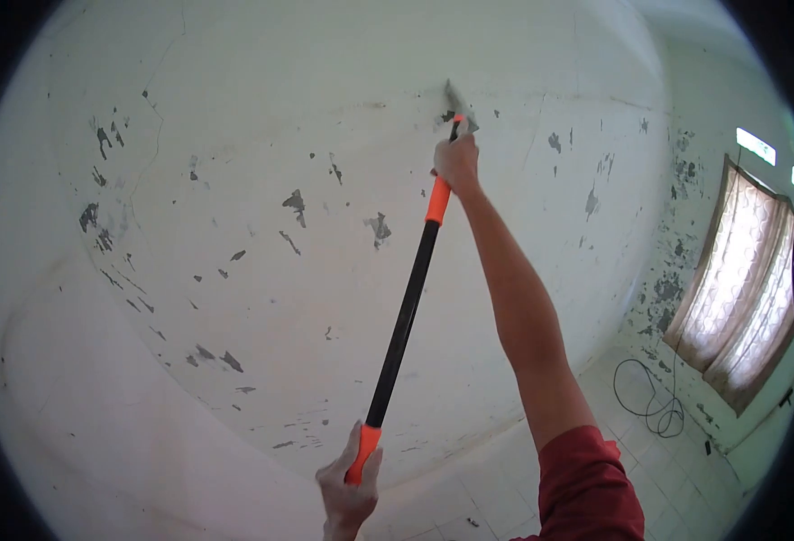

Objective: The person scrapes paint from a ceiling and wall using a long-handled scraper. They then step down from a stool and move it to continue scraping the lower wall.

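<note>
A long-handled scraper (405, 325) with a black shaft and orange grips slants up across the view. My right hand (457, 162) is closed around its upper orange grip, just below the head. The flat metal blade (462, 106) lies at the pale wall (261, 135), partly hidden behind that hand. Lower down, my left hand (347, 491) wraps the orange grip at the bottom end of the handle. Dark patches of chipped paint (379, 227) are scattered over the wall around the tool.
To the right, a curtain (730, 270) hangs over a window in the side wall, which is also chipped. A loose dark cable (663, 419) lies coiled by the base of that wall. Pale tiles cover the floor (496, 478). Thin cracks run down the wall's upper left.
</note>
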A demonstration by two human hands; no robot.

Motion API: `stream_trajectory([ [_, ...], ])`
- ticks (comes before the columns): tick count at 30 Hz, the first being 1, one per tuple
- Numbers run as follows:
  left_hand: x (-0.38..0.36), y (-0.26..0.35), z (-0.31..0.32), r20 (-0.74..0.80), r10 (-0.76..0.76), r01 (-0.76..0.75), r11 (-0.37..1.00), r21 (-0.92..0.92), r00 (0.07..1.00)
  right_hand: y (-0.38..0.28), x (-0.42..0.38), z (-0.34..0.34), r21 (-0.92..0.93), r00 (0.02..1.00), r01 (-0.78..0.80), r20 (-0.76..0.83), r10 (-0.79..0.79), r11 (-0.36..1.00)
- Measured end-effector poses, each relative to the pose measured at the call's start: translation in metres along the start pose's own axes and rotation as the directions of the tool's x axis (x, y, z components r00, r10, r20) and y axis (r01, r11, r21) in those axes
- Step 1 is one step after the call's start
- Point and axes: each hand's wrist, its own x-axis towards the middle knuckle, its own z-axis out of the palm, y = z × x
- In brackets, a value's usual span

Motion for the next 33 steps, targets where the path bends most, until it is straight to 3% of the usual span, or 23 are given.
stream_trajectory([
  [4, 0.003, 0.003, 0.000, -0.017, -0.046, 0.045, 0.995, -0.087, 0.999, -0.006, -0.001, -0.003, 0.006, 0.999, 0.044, -0.016, -0.044, 0.999],
  [6, -0.009, 0.003, -0.003, -0.097, 0.173, -0.176, 0.984, -0.018, 0.980, -0.006, -0.012, -0.003, -0.008, 1.000, 0.011, 0.004, -0.011, 1.000],
  [7, -0.006, 0.004, -0.001, -0.095, 0.177, -0.180, 0.984, -0.018, 0.980, -0.007, -0.016, -0.005, -0.017, 0.999, -0.032, 0.018, 0.032, 0.999],
  [9, 0.005, 0.004, 0.004, -0.058, 0.095, -0.101, 0.988, -0.117, 0.994, 0.001, 0.011, -0.006, -0.024, 0.997, -0.051, 0.051, 0.052, 0.998],
  [12, 0.019, 0.002, 0.012, 0.007, -0.035, 0.035, 0.994, -0.099, 0.999, 0.003, 0.013, -0.008, -0.010, 0.999, -0.030, 0.041, 0.030, 1.000],
  [15, 0.001, 0.011, 0.005, -0.048, 0.104, -0.107, 0.993, -0.059, 0.993, 0.001, 0.002, -0.008, 0.000, 1.000, 0.005, -0.011, -0.005, 1.000],
  [22, 0.016, 0.019, 0.017, -0.020, 0.056, -0.058, 0.993, -0.103, 0.998, 0.003, 0.024, -0.020, -0.018, 0.999, -0.027, 0.020, 0.027, 0.999],
  [25, 0.003, 0.026, 0.009, 0.014, 0.069, -0.068, 0.998, -0.016, 0.998, 0.005, 0.009, -0.020, -0.001, 1.000, -0.030, -0.003, 0.030, 1.000],
  [27, 0.004, 0.014, 0.014, -0.087, 0.216, -0.222, 0.972, -0.070, 0.973, 0.007, 0.014, -0.019, 0.003, 0.998, -0.059, -0.006, 0.059, 0.998],
  [28, 0.009, 0.009, 0.018, -0.090, 0.217, -0.223, 0.973, -0.062, 0.972, 0.005, 0.023, -0.020, -0.017, 0.998, -0.055, -0.014, 0.055, 0.998],
  [30, 0.026, 0.023, 0.021, 0.039, 0.007, -0.005, 0.999, -0.047, 0.999, 0.012, 0.029, -0.025, -0.036, 0.998, -0.068, -0.019, 0.067, 0.997],
  [33, 0.022, 0.039, 0.016, 0.014, 0.085, -0.084, 0.995, -0.047, 0.996, 0.000, 0.036, -0.033, 0.005, 0.999, -0.037, -0.024, 0.037, 0.999],
])
